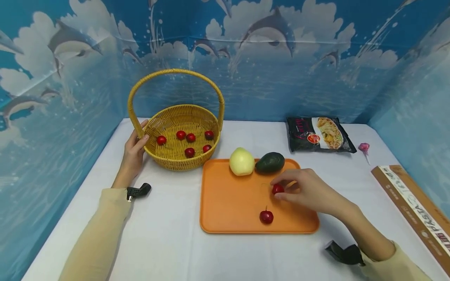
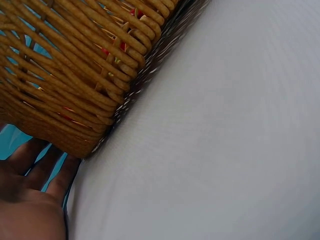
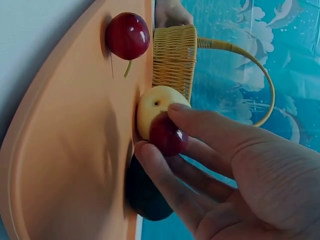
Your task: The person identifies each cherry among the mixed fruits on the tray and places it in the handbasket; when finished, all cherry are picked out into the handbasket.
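My right hand (image 1: 304, 192) pinches a dark red cherry (image 3: 168, 134) between thumb and fingertips, close over the right part of an orange tray (image 1: 228, 210). Another cherry (image 1: 266, 217), its stem up, lies near the tray's front edge. At the tray's back edge sit a pale yellow-green pear-like fruit (image 1: 241, 161) and a dark green avocado (image 1: 270, 162). To the left, my left hand (image 1: 133, 154) grips the side of a yellow wicker basket (image 1: 175, 164) by the foot of its handle, thumb on the rim. Several cherries (image 1: 190, 137) lie inside the basket.
Behind the tray at right lies a black food packet (image 1: 320, 134), with a pink wrapped lollipop (image 1: 364, 150) beside it. A long brown pasta box (image 1: 415, 210) runs along the right table edge. Dolphin-printed blue cloth (image 1: 253, 78) walls the back and sides.
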Demonstrator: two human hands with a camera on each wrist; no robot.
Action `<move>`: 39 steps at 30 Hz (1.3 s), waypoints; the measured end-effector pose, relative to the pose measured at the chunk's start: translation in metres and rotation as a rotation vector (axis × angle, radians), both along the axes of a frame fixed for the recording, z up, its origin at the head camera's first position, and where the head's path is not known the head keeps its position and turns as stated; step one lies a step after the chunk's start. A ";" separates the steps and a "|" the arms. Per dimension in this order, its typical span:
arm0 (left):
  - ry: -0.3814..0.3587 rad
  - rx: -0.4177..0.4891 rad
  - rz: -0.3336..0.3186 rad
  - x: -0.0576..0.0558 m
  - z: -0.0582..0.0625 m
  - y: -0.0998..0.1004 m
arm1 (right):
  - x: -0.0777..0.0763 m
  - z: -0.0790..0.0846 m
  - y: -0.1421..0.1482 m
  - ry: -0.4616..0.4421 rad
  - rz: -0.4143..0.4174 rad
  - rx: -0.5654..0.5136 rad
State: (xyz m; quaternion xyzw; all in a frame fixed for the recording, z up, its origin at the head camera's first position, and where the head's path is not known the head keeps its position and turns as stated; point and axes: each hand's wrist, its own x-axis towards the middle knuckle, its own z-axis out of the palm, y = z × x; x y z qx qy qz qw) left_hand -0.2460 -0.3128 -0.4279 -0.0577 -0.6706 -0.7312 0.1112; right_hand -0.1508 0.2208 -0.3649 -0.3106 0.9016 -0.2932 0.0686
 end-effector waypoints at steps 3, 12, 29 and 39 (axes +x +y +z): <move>-0.003 0.008 -0.001 0.000 -0.002 0.000 | -0.001 0.000 -0.002 0.028 -0.014 -0.023; 0.024 0.028 -0.012 -0.004 0.000 0.004 | -0.005 0.018 -0.013 0.174 0.009 -0.091; 0.018 0.038 0.000 -0.001 0.000 0.003 | -0.059 0.064 -0.077 0.236 0.071 -0.236; 0.016 0.045 -0.003 0.000 -0.002 0.002 | -0.088 0.067 -0.132 0.268 0.160 -0.347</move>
